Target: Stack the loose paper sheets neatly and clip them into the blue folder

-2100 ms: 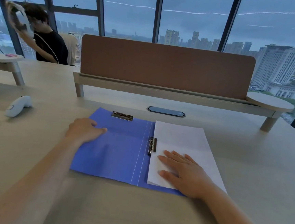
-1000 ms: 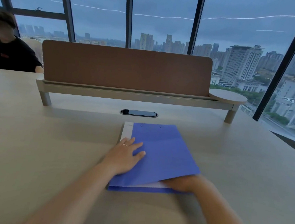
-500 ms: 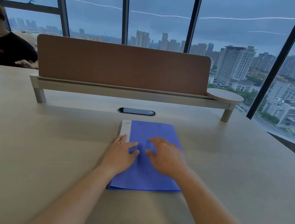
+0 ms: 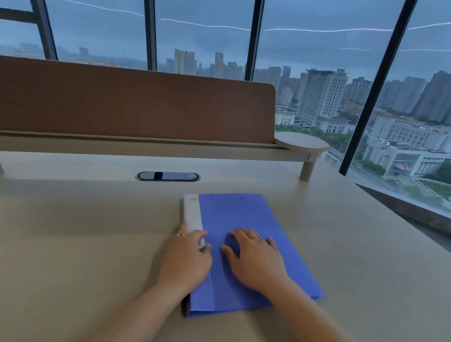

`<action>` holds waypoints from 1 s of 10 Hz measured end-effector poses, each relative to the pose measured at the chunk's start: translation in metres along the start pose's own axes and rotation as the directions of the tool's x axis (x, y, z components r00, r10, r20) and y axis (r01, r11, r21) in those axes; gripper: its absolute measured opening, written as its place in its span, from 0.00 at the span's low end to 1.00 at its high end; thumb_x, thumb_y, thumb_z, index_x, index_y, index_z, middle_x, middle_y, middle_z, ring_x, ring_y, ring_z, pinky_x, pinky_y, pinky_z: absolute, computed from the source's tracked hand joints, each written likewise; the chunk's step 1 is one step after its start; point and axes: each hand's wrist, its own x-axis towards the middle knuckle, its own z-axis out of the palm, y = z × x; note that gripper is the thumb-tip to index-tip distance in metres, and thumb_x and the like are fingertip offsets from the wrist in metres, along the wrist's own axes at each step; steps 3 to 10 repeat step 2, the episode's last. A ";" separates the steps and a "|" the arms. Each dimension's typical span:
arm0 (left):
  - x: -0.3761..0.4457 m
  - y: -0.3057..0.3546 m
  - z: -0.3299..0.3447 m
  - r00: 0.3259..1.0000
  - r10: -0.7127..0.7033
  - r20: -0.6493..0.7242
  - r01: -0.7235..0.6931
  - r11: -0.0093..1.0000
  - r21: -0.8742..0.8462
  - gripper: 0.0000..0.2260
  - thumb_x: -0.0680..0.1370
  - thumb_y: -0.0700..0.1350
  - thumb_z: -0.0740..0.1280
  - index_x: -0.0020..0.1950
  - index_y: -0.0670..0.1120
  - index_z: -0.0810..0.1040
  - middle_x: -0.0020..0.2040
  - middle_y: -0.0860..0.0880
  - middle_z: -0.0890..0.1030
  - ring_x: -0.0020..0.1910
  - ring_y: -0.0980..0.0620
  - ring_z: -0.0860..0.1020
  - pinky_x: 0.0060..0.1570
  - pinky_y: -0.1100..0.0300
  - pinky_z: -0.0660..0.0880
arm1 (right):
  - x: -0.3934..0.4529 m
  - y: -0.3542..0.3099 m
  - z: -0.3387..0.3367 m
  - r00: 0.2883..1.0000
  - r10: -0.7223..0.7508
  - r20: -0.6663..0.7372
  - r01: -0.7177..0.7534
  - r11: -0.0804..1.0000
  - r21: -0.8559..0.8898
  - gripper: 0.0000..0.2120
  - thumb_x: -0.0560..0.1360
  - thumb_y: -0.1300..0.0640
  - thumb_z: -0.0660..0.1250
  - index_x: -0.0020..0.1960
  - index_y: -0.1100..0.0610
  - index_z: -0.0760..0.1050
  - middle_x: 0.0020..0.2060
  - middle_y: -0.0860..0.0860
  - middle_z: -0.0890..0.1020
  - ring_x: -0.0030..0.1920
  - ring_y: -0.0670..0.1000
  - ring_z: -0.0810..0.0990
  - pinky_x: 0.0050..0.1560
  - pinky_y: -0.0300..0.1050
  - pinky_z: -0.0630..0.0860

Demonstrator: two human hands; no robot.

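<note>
- Both hands have slid a little nearer along the closed cover since half a second ago; the blue folder (image 4: 241, 254) itself looks unmoved.
- It lies shut on the table (image 4: 63, 238), right of the middle, long axis running from the near edge toward the far edge, white spine strip on its left; no paper sheets show.
- Left hand (image 4: 185, 260) rests on the spine edge, fingers loosely bent, gripping nothing clearly.
- Right hand (image 4: 256, 258) lies palm-down on the cover, fingers spread and nearly flat, pressing, holding nothing.
- Judgement: the hands are equally near; a final press along the spine seems all that remains.
</note>
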 end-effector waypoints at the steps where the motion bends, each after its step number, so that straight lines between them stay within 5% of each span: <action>1: 0.005 0.037 0.044 0.999 0.035 0.025 -0.035 0.999 0.008 0.18 0.79 0.49 0.61 0.68 0.50 0.75 0.76 0.44 0.64 0.71 0.47 0.68 0.65 0.57 0.68 | 0.000 0.037 -0.014 0.991 0.119 -0.056 -0.119 0.993 0.005 0.23 0.80 0.36 0.53 0.67 0.48 0.69 0.68 0.44 0.73 0.69 0.49 0.72 0.71 0.57 0.62; 2: 0.012 0.084 0.084 0.995 0.049 0.090 -0.051 0.999 0.019 0.20 0.80 0.50 0.58 0.73 0.52 0.70 0.78 0.40 0.59 0.78 0.46 0.53 0.72 0.55 0.58 | 0.005 0.086 -0.025 0.972 0.202 -0.118 -0.202 0.979 0.011 0.22 0.79 0.36 0.53 0.65 0.48 0.70 0.66 0.45 0.75 0.67 0.49 0.73 0.70 0.58 0.62; 10: 0.012 0.084 0.084 0.995 0.049 0.090 -0.051 0.999 0.019 0.20 0.80 0.50 0.58 0.73 0.52 0.70 0.78 0.40 0.59 0.78 0.46 0.53 0.72 0.55 0.58 | 0.005 0.086 -0.025 0.972 0.202 -0.118 -0.202 0.979 0.011 0.22 0.79 0.36 0.53 0.65 0.48 0.70 0.66 0.45 0.75 0.67 0.49 0.73 0.70 0.58 0.62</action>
